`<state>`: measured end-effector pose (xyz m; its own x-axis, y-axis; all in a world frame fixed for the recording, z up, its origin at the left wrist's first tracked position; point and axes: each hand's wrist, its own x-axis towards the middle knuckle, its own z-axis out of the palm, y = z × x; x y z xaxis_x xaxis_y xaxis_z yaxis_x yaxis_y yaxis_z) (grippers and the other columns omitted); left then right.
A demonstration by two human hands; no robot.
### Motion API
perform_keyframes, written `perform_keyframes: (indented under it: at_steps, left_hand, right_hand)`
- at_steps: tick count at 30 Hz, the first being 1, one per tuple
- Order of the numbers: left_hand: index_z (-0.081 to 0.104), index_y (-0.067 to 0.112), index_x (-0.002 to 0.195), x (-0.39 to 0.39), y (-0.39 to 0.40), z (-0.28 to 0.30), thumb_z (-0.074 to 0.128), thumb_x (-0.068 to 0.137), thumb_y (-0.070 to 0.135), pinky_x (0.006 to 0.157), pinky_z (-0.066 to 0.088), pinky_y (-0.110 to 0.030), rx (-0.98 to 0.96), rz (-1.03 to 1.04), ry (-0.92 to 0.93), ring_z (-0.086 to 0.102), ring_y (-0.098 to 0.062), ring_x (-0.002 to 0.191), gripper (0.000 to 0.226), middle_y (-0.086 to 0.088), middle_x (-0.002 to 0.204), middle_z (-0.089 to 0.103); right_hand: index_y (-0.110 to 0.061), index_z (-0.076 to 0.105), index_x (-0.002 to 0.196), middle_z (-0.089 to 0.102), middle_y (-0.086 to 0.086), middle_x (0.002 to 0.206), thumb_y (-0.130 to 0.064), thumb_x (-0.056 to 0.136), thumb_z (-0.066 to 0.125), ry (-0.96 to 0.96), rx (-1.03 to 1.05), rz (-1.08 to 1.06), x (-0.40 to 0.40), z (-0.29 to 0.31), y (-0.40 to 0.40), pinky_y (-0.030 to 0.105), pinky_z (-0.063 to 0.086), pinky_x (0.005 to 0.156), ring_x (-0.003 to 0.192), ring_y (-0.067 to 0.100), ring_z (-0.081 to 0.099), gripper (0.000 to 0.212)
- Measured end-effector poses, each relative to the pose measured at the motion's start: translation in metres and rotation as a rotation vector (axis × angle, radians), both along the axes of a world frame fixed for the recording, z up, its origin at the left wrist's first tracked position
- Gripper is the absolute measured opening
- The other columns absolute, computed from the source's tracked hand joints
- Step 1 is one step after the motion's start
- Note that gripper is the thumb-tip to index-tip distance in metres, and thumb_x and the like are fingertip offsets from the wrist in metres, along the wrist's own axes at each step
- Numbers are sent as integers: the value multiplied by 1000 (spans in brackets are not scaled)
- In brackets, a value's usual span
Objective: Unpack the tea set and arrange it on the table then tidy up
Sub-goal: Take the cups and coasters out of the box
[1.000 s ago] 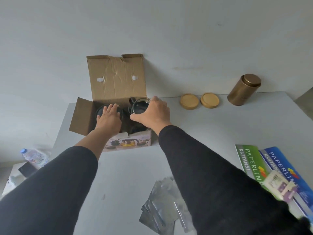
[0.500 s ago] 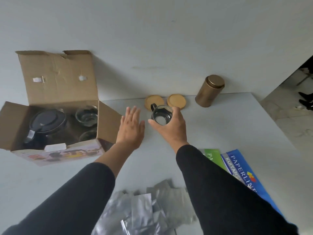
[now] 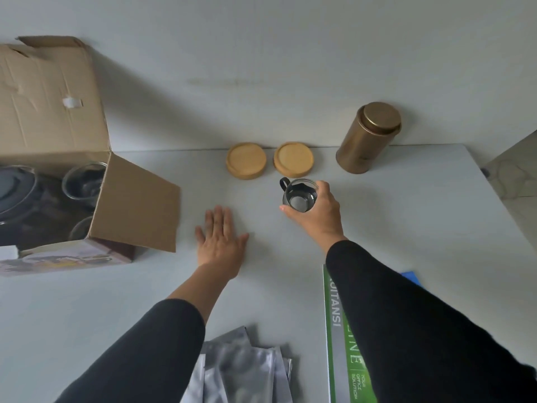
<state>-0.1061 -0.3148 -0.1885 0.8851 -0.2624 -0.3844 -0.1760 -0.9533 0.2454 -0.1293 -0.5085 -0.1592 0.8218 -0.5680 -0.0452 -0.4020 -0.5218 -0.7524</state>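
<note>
My right hand [image 3: 321, 212] grips a small glass cup [image 3: 299, 194] with a black handle, holding it just in front of two round wooden coasters [image 3: 246, 159] [image 3: 294, 159] near the wall. My left hand [image 3: 220, 239] lies flat and open on the white table [image 3: 406, 216], to the left of the cup. The open cardboard box [image 3: 52, 135] sits at the left; inside it are a dark-lidded teapot [image 3: 14, 190] and more glass cups [image 3: 82, 181].
A gold tin canister [image 3: 367, 138] stands at the back right by the wall. Silver foil pouches [image 3: 241, 367] lie at the near edge. A green receipt book [image 3: 343, 344] lies under my right arm. The table's right edge drops to the floor.
My right hand lifted the glass cup out of the box and carried it right, toward the coasters. My left hand left the box and came down flat on the table.
</note>
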Motion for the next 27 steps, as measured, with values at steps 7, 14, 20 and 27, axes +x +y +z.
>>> perform_keyframes:
  at_steps: [7,14,20,27]
  left_hand:
    - [-18,13,149,-1,-3,-5,11,100,46,117,-12,-42,46,1,-17,-25,-21,144,65,-4,157,-25]
    - [-19,13,148,4,-4,2,12,100,46,117,-10,-42,80,-24,57,-24,-22,144,66,-5,156,-26]
    - [5,12,152,27,20,61,21,103,29,120,-1,-35,-184,-15,-156,-7,-19,148,54,-1,161,2]
    - [21,9,150,69,123,120,24,101,17,120,2,-39,-232,98,-518,1,-22,149,49,-5,158,18]
  right_hand:
    - [-9,43,128,46,7,126,-34,65,84,30,23,59,14,-7,-14,13,30,83,114,19,46,80]
    - [-11,24,145,35,10,141,-41,67,82,67,-33,102,14,1,-16,26,31,105,132,24,33,102]
    - [-3,35,139,45,14,134,-45,77,70,-152,-327,127,26,47,16,40,38,104,126,30,39,83]
    - [-3,55,122,57,15,116,-40,75,72,-291,-377,378,63,89,136,38,44,90,108,33,54,62]
